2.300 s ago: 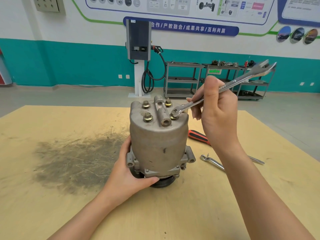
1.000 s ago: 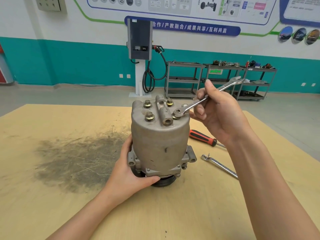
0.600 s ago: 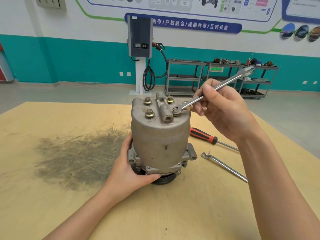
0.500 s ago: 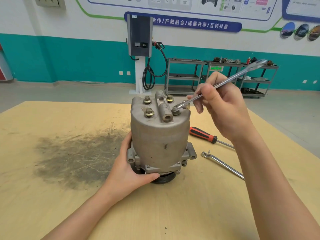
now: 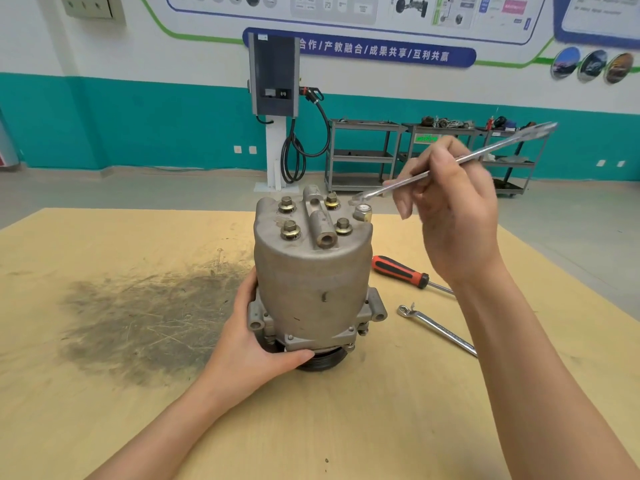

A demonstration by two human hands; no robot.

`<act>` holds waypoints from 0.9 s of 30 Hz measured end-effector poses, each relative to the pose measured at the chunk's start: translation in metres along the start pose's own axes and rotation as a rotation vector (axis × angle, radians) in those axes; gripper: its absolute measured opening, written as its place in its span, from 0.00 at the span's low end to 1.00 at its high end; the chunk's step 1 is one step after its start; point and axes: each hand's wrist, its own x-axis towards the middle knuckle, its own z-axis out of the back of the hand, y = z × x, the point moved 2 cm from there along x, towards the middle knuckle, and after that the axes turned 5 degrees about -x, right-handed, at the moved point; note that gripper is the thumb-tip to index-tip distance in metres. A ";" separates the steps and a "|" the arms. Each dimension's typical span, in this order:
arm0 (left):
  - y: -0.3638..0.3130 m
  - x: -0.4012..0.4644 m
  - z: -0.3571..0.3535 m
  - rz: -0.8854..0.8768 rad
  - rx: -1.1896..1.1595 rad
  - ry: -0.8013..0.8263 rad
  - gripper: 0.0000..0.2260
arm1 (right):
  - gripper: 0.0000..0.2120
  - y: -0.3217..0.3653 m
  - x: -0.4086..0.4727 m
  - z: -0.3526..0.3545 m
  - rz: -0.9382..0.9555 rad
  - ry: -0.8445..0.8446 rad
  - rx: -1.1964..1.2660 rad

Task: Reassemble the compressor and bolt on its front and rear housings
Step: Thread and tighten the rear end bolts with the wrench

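The grey compressor (image 5: 311, 282) stands upright on its pulley in the middle of the wooden table (image 5: 104, 393). Several brass-coloured bolts (image 5: 289, 230) stick up from its top housing, and a silver nut (image 5: 362, 213) sits at the top right edge. My left hand (image 5: 252, 351) grips the compressor's base flange from the left. My right hand (image 5: 450, 216) holds a long silver wrench (image 5: 450, 166) by its shaft. The wrench's near end hovers just above the silver nut and the front right bolt (image 5: 343, 226), apart from both.
A red and black screwdriver (image 5: 401, 271) and a second silver wrench (image 5: 436, 329) lie on the table to the right of the compressor. A dark greasy stain (image 5: 145, 313) covers the table to the left. Metal shelf carts (image 5: 363, 154) stand far back.
The wrench head sat on the front right bolt and swung with my right hand. Now it is lifted off the bolt, back and to the right. My left hand has kept its grip.
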 end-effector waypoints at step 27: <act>0.001 0.001 0.000 -0.004 -0.012 0.009 0.49 | 0.15 -0.026 -0.001 -0.004 -0.348 0.060 0.161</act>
